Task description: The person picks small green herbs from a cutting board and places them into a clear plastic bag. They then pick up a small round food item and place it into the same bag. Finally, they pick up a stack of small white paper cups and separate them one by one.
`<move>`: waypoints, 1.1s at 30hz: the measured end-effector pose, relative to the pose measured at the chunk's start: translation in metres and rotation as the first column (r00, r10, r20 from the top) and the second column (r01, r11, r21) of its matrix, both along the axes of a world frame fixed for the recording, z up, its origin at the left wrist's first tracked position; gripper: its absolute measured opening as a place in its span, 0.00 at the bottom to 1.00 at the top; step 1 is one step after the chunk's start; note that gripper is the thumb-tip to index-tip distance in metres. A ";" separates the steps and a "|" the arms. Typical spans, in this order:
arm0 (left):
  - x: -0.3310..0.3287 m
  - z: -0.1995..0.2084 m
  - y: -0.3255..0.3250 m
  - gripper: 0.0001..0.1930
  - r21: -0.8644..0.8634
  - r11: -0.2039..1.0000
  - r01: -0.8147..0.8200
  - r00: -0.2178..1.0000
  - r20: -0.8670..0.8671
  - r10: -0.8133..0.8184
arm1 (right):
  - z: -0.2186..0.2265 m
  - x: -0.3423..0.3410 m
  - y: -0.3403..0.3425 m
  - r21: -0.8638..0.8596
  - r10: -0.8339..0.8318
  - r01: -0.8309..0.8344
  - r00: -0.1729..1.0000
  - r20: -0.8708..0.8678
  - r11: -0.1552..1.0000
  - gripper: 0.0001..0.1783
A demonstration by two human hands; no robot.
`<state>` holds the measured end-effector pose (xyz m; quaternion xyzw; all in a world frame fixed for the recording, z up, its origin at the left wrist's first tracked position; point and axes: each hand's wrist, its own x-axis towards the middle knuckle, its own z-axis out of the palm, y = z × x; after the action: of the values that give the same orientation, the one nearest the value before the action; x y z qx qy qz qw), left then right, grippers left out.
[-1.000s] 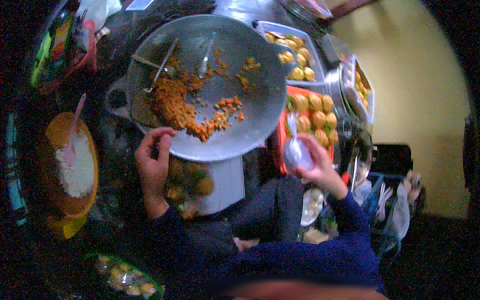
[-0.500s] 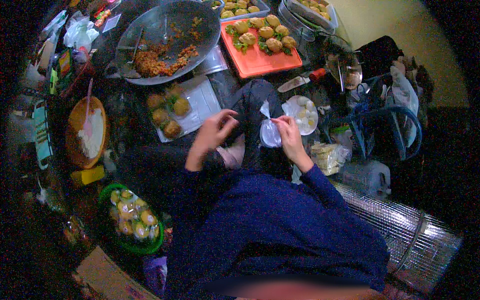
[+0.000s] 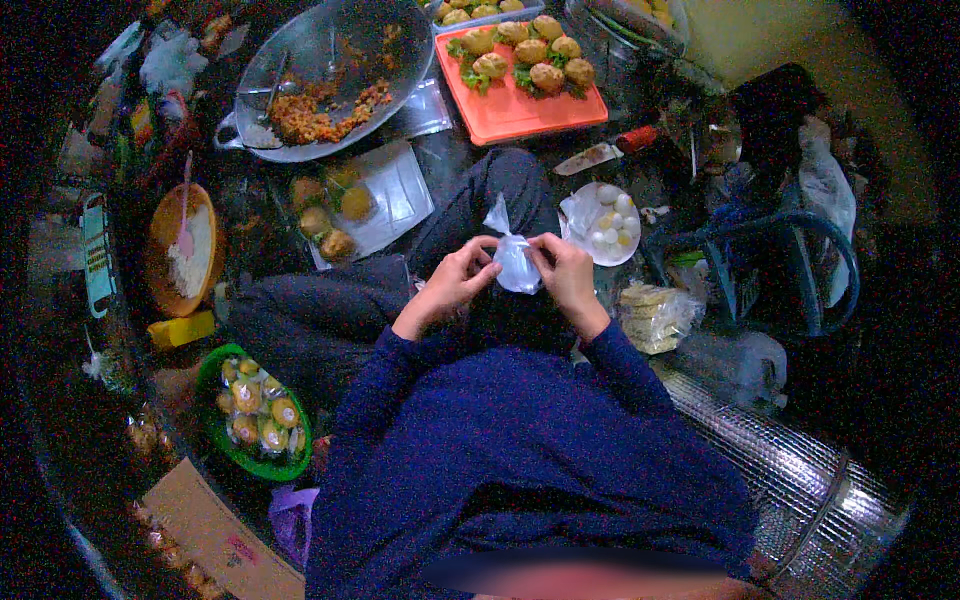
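Note:
In front of my lap hangs a small clear plastic bag [image 3: 517, 272], its pale contents hard to make out and its twisted top pointing up. From the left, the fingertips of my left hand [image 3: 458, 281] are closed on the bag just below its neck. My right hand [image 3: 568, 275] pinches the opposite side at the same height. Just beyond the right hand is a white plate [image 3: 618, 258] of peeled eggs, some cut to show yolk. A clear tray [image 3: 405, 205] holding several round brown buns lies beyond the left hand.
A large wok [image 3: 350, 60] of orange-red food stands far left of an orange board [image 3: 530, 115] with filled buns. A knife [image 3: 588, 158] lies nearby. Leftward are a bowl of white powder [image 3: 212, 262] and a green basket [image 3: 207, 412] of wrapped buns; a blue plastic basket [image 3: 850, 275] stands right.
My left hand has come in from the left and taken hold of the bag beside the right hand. The bag has shifted slightly left and toward me. The whole view has turned a little.

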<state>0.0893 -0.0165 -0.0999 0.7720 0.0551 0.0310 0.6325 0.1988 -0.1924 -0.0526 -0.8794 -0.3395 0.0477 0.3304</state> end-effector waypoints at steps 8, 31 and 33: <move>-0.013 -0.003 0.010 0.23 -0.270 0.961 -0.063 0.995 -0.092 0.039 | -0.002 0.004 0.022 0.164 0.142 -0.166 0.978 0.150 0.972 0.06; -0.053 0.023 0.051 0.26 0.321 0.903 -0.287 0.953 -0.002 0.303 | 0.021 0.012 0.086 0.308 0.155 -0.119 0.983 -0.095 0.944 0.05; -0.053 0.036 0.054 0.27 -0.007 0.910 -0.415 0.910 0.003 0.415 | 0.026 0.011 0.091 0.305 0.142 0.012 0.867 -0.478 0.952 0.05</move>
<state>0.0367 0.0377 -0.0637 0.7407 0.2167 0.1662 0.6138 0.2099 -0.1017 -0.0266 -0.7655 -0.2765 0.2307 0.5333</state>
